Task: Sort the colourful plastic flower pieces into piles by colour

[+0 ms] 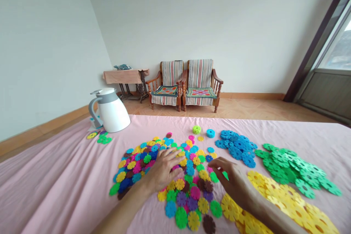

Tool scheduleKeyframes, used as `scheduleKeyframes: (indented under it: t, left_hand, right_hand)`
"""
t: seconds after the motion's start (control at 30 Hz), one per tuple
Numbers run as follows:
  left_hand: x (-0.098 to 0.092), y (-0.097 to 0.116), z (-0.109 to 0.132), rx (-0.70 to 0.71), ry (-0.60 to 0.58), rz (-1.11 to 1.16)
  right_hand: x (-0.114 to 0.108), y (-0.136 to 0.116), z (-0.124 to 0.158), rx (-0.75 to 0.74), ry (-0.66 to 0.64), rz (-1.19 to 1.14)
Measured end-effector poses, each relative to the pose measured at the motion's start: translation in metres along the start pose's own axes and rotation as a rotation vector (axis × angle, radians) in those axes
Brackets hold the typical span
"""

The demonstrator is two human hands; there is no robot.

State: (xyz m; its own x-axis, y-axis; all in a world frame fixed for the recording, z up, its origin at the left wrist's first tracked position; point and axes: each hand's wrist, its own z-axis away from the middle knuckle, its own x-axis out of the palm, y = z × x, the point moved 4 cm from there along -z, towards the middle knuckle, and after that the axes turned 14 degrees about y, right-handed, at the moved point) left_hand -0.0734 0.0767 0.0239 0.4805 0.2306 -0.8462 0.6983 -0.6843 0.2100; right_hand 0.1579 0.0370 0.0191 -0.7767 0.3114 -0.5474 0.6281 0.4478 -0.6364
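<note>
A mixed heap of small plastic snowflake discs (181, 198) in many colours is spread over the pink cloth. My left hand (168, 166) rests on the heap, palm down with fingers spread, and grips nothing. At the heap's right edge, my right hand (229, 175) is curled, thumb and fingers drawn together. A green snowflake disc (225, 175) shows in the bend of its fingers, mostly covered by the hand. Below and right of that wrist lies a pile of yellow discs (287, 201). Green discs (293, 168) and blue discs (238, 146) form separate piles farther right.
A lime disc stack (196, 129) and a blue disc stack (210, 133) stand behind the heap. The white jug (113, 113) is at the back left, with several loose discs (104, 139) in front. Beyond the cloth are two wooden chairs (201, 97) and a draped sewing-machine table (123, 76).
</note>
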Motion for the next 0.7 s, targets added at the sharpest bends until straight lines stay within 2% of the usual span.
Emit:
scheduleKeyframes:
  t: [0.07, 0.13, 0.27, 0.37, 0.43, 0.63, 0.7]
  left_hand:
    - [0.004, -0.001, 0.003, -0.009, -0.068, -0.003]
    - [0.007, -0.011, 0.005, -0.047, -0.056, -0.044]
    - [0.006, -0.04, 0.01, -0.137, 0.085, -0.152]
    - [0.003, -0.049, 0.01, -0.195, 0.173, -0.223]
    - [0.003, -0.043, 0.007, -0.188, 0.17, -0.218]
    - [0.013, 0.014, -0.001, 0.034, -0.08, -0.001]
    - [0.016, 0.021, 0.0, 0.056, -0.11, 0.008]
  right_hand:
    - [-0.006, -0.001, 0.005, 0.024, -0.004, -0.01]
    - [-0.011, 0.0, 0.008, 0.047, -0.003, -0.008]
    - [-0.017, 0.003, 0.011, 0.071, 0.009, 0.008]
    - [-0.02, 0.006, 0.012, 0.077, 0.021, 0.012]
    - [-0.019, 0.008, 0.013, 0.07, 0.018, 0.015]
    - [-0.012, 0.018, 0.022, 0.054, -0.024, 0.012]
    - [-0.011, 0.018, 0.022, 0.05, -0.027, 0.01]
